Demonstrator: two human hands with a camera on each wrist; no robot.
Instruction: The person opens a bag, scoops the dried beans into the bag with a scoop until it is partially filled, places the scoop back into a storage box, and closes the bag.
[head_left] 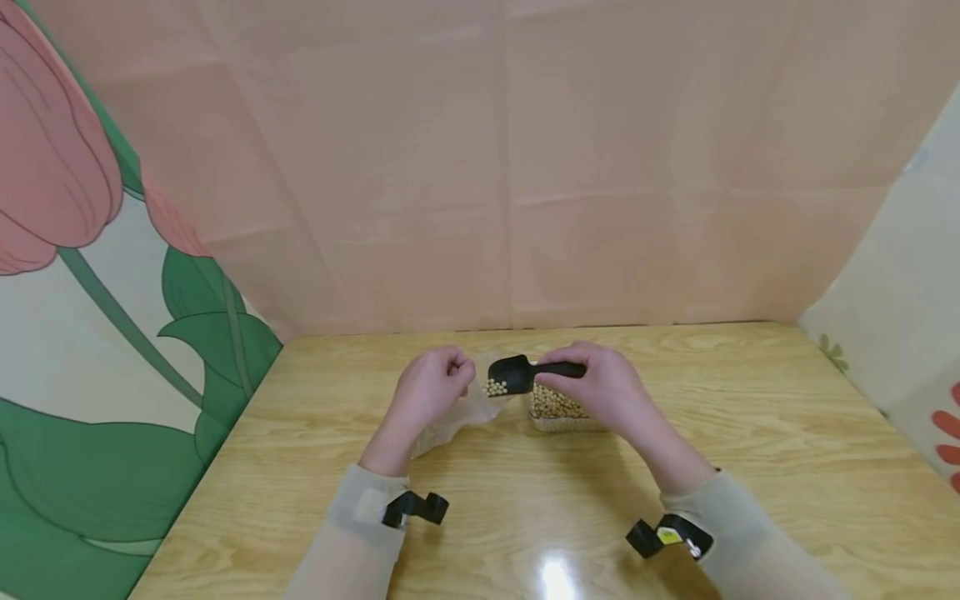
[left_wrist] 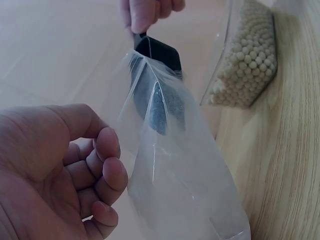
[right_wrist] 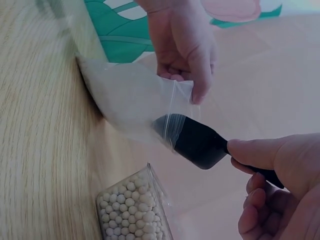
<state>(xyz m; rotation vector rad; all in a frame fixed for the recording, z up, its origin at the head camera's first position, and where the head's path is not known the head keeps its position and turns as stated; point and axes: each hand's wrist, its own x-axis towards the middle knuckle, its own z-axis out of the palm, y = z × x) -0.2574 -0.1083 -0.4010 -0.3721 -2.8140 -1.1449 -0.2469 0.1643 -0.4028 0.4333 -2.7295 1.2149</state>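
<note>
My left hand (head_left: pixel 431 387) pinches the mouth edge of a clear plastic zip bag (head_left: pixel 456 421), its fingers curled in the left wrist view. My right hand (head_left: pixel 606 385) grips the handle of a small black scoop (head_left: pixel 516 372), which points left. Several soybeans (head_left: pixel 497 387) lie at the scoop's front end. In the right wrist view the blade of the scoop (right_wrist: pixel 197 142) reaches through the bag's mouth, past the zip strip. Below the right hand stands a clear plastic box (right_wrist: pixel 159 192) filled with soybeans (right_wrist: pixel 127 207).
Both hands work over the far middle of a wood-grain table (head_left: pixel 480 517). A pinkish cloth backdrop (head_left: pixel 510 167) rises along its back edge. A wall printed with tulips (head_left: pixel 112 333) borders the left side, and a pale printed wall (head_left: pixel 900 275) the right.
</note>
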